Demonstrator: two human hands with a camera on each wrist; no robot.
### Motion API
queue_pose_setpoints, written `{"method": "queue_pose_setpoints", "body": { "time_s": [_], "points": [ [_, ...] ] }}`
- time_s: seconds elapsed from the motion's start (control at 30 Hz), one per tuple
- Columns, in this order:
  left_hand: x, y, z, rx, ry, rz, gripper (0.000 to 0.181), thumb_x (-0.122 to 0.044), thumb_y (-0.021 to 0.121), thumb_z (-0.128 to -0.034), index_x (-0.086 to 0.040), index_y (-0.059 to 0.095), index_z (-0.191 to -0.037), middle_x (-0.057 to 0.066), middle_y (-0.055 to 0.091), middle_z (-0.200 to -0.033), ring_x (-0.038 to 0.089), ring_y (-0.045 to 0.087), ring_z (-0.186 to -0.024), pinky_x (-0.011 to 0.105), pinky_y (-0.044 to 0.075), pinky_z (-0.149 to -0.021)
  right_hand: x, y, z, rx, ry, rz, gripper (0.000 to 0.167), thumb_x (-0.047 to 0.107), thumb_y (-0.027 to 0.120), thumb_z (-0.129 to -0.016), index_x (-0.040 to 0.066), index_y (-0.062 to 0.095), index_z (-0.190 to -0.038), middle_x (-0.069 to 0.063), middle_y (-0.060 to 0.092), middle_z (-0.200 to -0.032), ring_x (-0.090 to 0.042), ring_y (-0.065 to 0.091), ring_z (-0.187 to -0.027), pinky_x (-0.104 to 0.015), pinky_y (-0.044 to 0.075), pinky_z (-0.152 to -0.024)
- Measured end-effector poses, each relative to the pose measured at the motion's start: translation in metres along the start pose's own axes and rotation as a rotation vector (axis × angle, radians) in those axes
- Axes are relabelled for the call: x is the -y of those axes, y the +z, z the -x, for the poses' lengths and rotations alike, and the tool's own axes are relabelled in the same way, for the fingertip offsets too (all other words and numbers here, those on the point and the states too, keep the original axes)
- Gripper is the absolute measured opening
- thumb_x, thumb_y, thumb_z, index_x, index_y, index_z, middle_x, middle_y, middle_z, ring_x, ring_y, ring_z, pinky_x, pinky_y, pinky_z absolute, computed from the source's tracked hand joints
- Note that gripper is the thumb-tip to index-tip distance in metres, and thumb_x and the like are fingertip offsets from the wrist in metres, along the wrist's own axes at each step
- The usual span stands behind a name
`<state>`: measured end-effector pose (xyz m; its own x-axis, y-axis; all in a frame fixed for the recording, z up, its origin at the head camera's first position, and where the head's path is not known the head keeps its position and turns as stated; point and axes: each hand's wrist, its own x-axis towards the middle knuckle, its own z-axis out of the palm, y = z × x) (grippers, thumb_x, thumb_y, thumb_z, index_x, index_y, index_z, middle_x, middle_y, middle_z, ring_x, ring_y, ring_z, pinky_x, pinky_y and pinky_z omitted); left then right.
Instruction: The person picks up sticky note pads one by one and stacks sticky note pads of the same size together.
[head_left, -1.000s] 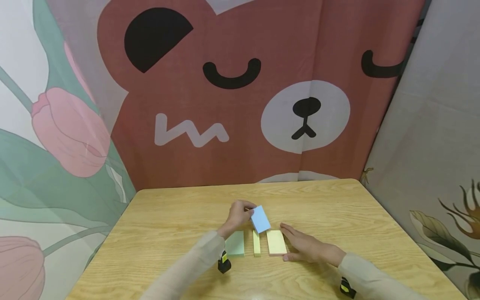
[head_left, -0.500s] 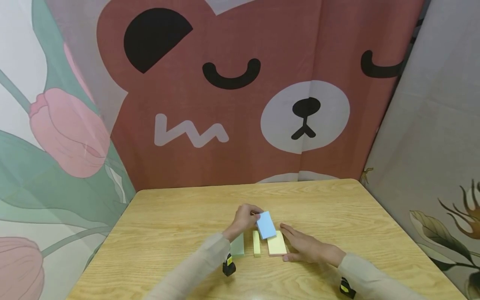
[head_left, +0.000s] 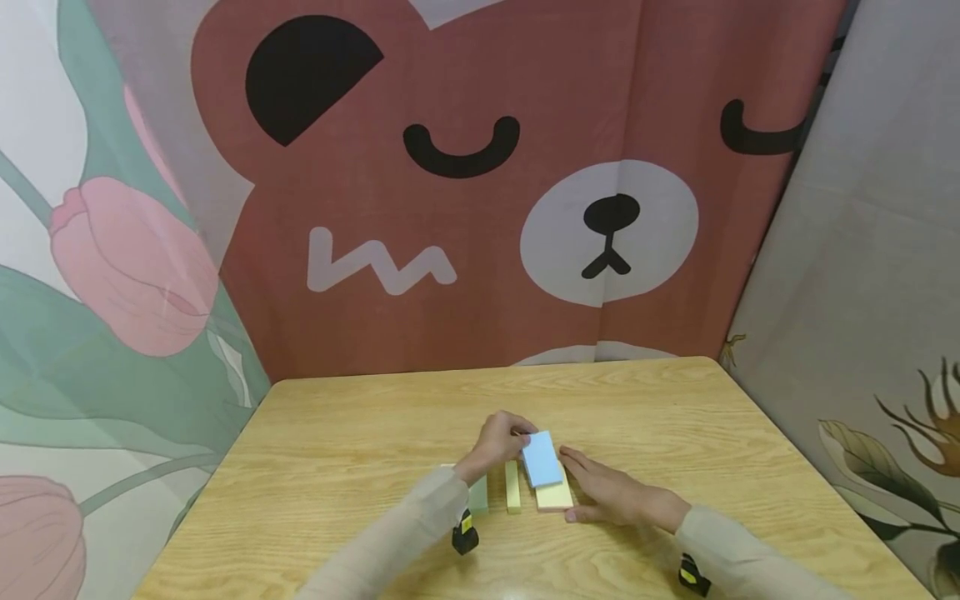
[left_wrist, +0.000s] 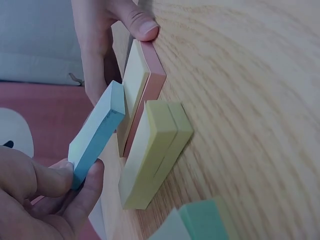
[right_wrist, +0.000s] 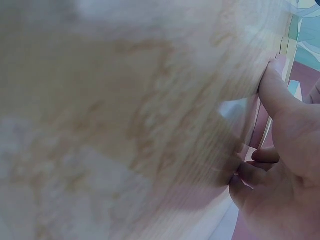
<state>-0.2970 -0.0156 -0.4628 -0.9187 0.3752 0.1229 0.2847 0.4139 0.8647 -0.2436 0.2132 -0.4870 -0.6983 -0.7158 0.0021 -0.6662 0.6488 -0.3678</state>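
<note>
My left hand [head_left: 498, 442] pinches a light blue sticky-note pad [head_left: 542, 460] between thumb and fingers. The blue pad is tilted, its free end over a pale yellow sticky-note pad [head_left: 555, 497] that lies on a pink pad [left_wrist: 156, 75]. Whether blue and yellow touch, I cannot tell. My right hand [head_left: 611, 492] rests on the table along the right side of that stack, fingers extended, thumb [right_wrist: 272, 82] by its near corner. Left of the stack is a narrow yellow pad pair [head_left: 513, 487]; beyond it a green pad [head_left: 478, 496] is partly hidden by my left wrist.
The wooden table [head_left: 360, 425] reaches back to a hanging cloth [head_left: 450, 325] with a bear print. Patterned cloths hang at the left [head_left: 135, 333] and right [head_left: 847, 292]. Each wrist carries a small black camera [head_left: 466, 533].
My left hand has moved right and a little nearer with the blue pad, from above the narrow yellow pads to over the yellow and pink stack. My right hand has stayed in place.
</note>
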Motion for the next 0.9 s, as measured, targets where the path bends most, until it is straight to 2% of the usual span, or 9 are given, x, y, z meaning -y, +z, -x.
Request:
{"method": "queue_pose_setpoints", "body": {
  "time_s": [0.23,0.5,0.7,0.9],
  "points": [
    [-0.003,0.003,0.001,0.049,0.039,0.003,0.015,0.010,0.060,-0.0930,0.008,0.073,-0.100,0.017,0.071,-0.090,0.023,0.067,-0.066,0.036,0.058,-0.057,-0.001,0.003,-0.001,-0.006,-0.010,-0.012,0.092,0.046,0.060,-0.096,-0.015,0.017,-0.150,-0.035,0.018,-0.155,-0.046,0.030,-0.139,-0.058,0.037,-0.105],
    [-0.001,0.009,0.002,0.095,0.033,0.005,0.016,0.009,0.061,-0.0928,0.004,0.074,-0.100,0.012,0.072,-0.089,0.015,0.066,-0.065,0.032,0.058,-0.057,-0.002,0.005,-0.001,-0.009,-0.024,-0.035,0.093,0.045,0.061,-0.096,-0.014,0.015,-0.151,-0.032,0.016,-0.156,-0.043,0.028,-0.140,-0.057,0.036,-0.106],
    [-0.004,0.011,0.004,0.105,0.038,0.003,0.016,0.009,0.061,-0.0929,0.004,0.074,-0.100,0.014,0.072,-0.091,0.016,0.067,-0.068,0.037,0.059,-0.060,-0.001,0.004,-0.001,-0.017,-0.059,-0.036,0.093,0.043,0.062,-0.096,-0.015,0.014,-0.150,-0.037,0.016,-0.154,-0.047,0.028,-0.139,-0.060,0.037,-0.103],
    [-0.004,0.011,0.005,0.102,0.065,-0.048,0.017,0.007,0.061,-0.0938,0.003,0.075,-0.103,0.011,0.073,-0.094,0.014,0.067,-0.074,0.029,0.058,-0.062,-0.002,0.005,0.000,-0.036,-0.086,-0.019,0.092,0.040,0.063,-0.096,-0.017,0.015,-0.149,-0.040,0.018,-0.152,-0.051,0.029,-0.137,-0.060,0.039,-0.102]
  ]
}}
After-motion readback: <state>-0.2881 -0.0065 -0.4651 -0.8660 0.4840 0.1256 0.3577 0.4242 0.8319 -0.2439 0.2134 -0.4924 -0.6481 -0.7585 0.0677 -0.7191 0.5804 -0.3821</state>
